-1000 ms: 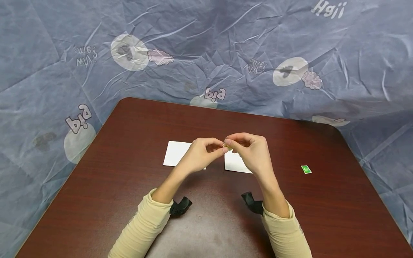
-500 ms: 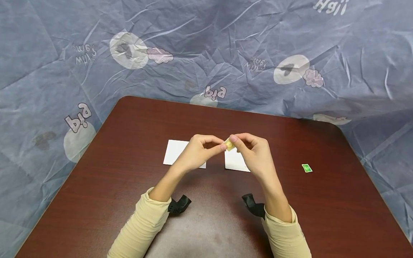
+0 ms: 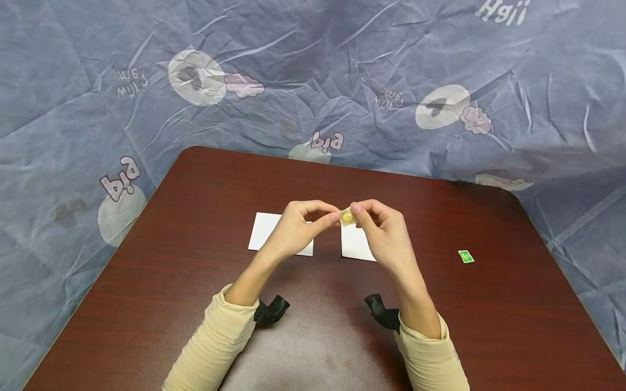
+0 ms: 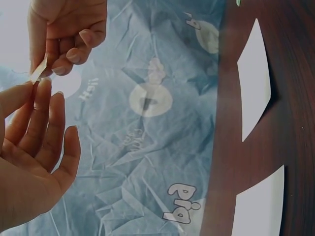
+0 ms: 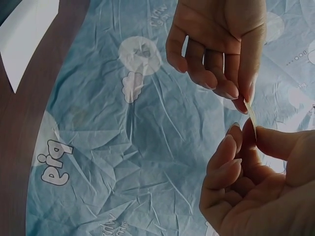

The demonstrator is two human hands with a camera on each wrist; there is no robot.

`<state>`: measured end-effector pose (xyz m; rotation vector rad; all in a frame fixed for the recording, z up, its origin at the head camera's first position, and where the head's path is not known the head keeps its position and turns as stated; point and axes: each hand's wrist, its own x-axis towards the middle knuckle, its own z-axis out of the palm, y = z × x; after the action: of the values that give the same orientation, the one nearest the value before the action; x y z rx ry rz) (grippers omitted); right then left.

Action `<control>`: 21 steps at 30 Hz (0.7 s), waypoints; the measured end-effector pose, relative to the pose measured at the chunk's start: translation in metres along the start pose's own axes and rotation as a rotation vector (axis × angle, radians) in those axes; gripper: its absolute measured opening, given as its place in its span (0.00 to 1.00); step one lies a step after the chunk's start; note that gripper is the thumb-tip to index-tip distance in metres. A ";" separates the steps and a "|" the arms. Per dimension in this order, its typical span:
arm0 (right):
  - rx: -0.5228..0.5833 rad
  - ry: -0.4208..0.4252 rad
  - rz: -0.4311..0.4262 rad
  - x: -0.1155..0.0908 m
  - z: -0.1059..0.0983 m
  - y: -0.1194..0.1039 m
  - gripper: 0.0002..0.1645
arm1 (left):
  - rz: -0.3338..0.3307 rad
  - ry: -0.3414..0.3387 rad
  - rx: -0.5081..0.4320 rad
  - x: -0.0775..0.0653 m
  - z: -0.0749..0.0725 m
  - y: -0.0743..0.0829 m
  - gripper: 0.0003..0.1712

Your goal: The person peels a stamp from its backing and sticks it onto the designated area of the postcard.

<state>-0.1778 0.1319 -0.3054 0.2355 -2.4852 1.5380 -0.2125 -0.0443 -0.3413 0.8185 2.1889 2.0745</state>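
Note:
Between my two hands, a small yellow postage stamp with a paler round mark is held up over the table. My left hand pinches its left edge between thumb and index finger, while my right hand pinches its upper right corner. Seen edge-on in the right wrist view, the stamp is thin and flat. Under the hands lie two white cards: the left card is partly covered by my left hand, the right card by my right.
A green stamp lies on the dark red-brown table, well right of my right hand. Black curved wrist mounts stick out from both sleeves. Wrinkled blue-grey printed cloth hangs behind the table.
The yellow stamp, first mostly hidden by the fingers, has been tilted so its face shows. My fingertips have moved a little apart and slightly upward, both still pinching it.

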 end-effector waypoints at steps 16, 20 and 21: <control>0.209 -0.112 -0.003 0.001 0.003 0.001 0.12 | -0.032 0.009 -0.143 -0.002 -0.002 0.006 0.07; 0.154 -0.075 -0.068 0.002 0.005 0.002 0.11 | -0.028 0.023 -0.149 -0.001 -0.003 0.007 0.07; 0.143 -0.065 -0.077 0.002 0.005 0.002 0.11 | -0.027 0.028 -0.148 -0.001 -0.004 0.008 0.07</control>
<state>-0.1805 0.1280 -0.3090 0.4053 -2.3856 1.7041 -0.2098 -0.0483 -0.3341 0.7473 2.0168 2.2151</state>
